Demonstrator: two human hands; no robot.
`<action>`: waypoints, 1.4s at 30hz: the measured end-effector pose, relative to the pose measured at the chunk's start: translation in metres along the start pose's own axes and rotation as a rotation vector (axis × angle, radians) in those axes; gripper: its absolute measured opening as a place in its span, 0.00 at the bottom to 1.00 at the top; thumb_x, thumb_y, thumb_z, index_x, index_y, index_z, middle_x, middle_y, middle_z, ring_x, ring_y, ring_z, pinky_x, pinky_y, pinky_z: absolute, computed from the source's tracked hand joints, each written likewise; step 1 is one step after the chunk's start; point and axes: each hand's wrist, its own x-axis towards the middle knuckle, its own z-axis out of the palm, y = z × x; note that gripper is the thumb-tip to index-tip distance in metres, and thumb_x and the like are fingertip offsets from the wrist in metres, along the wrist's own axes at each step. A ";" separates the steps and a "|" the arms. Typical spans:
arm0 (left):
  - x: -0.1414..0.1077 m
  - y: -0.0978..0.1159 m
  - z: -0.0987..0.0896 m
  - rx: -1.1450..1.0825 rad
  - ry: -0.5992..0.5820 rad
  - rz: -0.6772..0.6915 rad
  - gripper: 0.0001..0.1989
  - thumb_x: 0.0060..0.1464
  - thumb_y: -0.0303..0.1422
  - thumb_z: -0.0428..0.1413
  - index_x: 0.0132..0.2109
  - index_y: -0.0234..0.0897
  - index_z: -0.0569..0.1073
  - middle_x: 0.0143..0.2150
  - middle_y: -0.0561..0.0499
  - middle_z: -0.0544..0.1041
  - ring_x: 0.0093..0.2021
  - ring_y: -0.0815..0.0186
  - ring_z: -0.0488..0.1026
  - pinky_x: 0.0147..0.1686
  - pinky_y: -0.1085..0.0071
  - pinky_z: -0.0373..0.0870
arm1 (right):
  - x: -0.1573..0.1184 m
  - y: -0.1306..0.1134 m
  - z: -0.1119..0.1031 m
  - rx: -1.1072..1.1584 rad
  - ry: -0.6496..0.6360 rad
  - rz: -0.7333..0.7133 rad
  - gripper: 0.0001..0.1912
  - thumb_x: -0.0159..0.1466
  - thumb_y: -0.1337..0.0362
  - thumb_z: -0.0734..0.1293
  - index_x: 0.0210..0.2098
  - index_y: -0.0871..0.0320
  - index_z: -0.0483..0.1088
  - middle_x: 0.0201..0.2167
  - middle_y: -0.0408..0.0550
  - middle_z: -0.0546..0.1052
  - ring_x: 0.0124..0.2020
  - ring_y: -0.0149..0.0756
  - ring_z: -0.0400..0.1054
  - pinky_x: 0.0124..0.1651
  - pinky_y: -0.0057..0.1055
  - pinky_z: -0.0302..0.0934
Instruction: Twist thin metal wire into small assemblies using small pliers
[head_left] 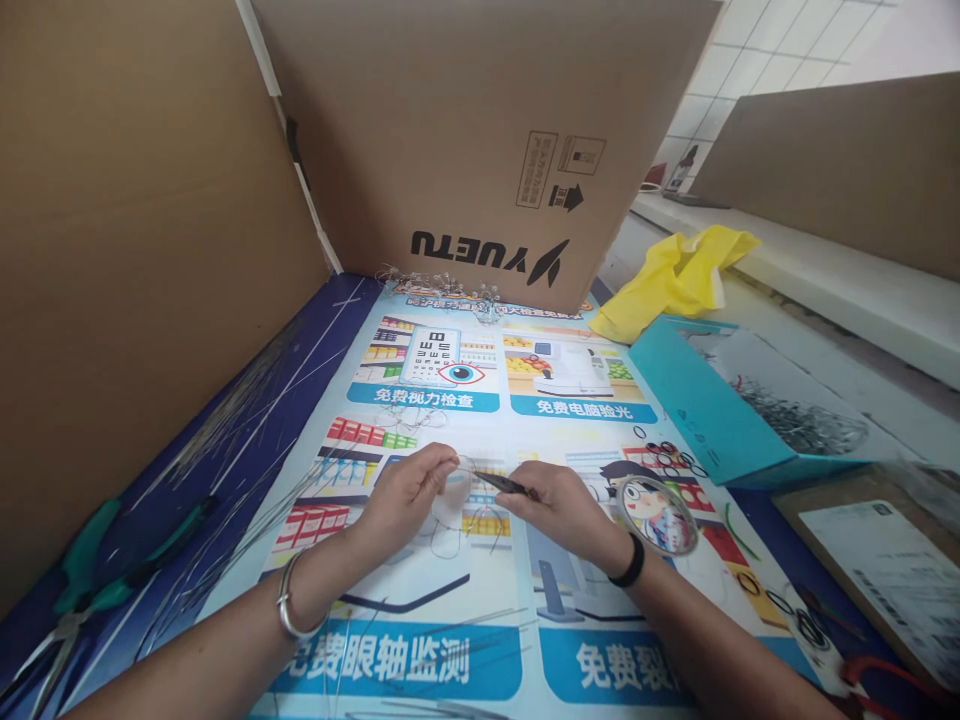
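Over the printed poster sheet (495, 440), my left hand (409, 490) is closed, its thumb and fingertips pinching a thin wire (466, 462) bent in a small loop. My right hand (559, 500) grips small dark pliers (506, 484). Their narrow tip points left and meets the wire just beside my left fingertips. Fine wire loops (446, 540) show below, close to my left hand; where each one ends is too thin to follow. A silver bangle circles my left wrist, and a black band is on my right.
Green-handled pliers (105, 575) and loose wires (240, 400) lie left. Cardboard walls (480, 130) stand behind and left. At right are a teal box (712, 400) of metal pieces, a yellow bag (667, 280), black rings (810, 625), a clear round dish (656, 515) and a labelled package (885, 570).
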 end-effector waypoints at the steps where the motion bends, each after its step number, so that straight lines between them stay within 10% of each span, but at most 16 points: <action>1: 0.000 0.000 0.000 -0.002 0.002 0.003 0.10 0.61 0.35 0.43 0.38 0.38 0.67 0.25 0.57 0.67 0.26 0.72 0.65 0.27 0.77 0.61 | 0.000 0.000 0.000 0.001 0.001 0.004 0.18 0.63 0.53 0.60 0.22 0.58 0.61 0.22 0.41 0.66 0.25 0.28 0.59 0.28 0.26 0.48; 27: 0.001 0.003 0.002 -0.200 -0.164 -0.117 0.10 0.60 0.36 0.45 0.36 0.37 0.67 0.25 0.57 0.70 0.22 0.74 0.68 0.26 0.78 0.64 | 0.002 0.004 0.002 -0.071 0.055 0.026 0.20 0.63 0.51 0.59 0.21 0.58 0.60 0.21 0.41 0.65 0.25 0.28 0.59 0.27 0.26 0.47; 42: 0.010 0.012 -0.002 -0.018 0.008 -0.019 0.06 0.50 0.32 0.55 0.37 0.37 0.72 0.32 0.53 0.74 0.32 0.68 0.70 0.34 0.72 0.66 | 0.001 -0.002 0.005 -0.080 0.059 0.020 0.21 0.63 0.49 0.58 0.22 0.58 0.64 0.21 0.42 0.67 0.25 0.29 0.60 0.28 0.26 0.48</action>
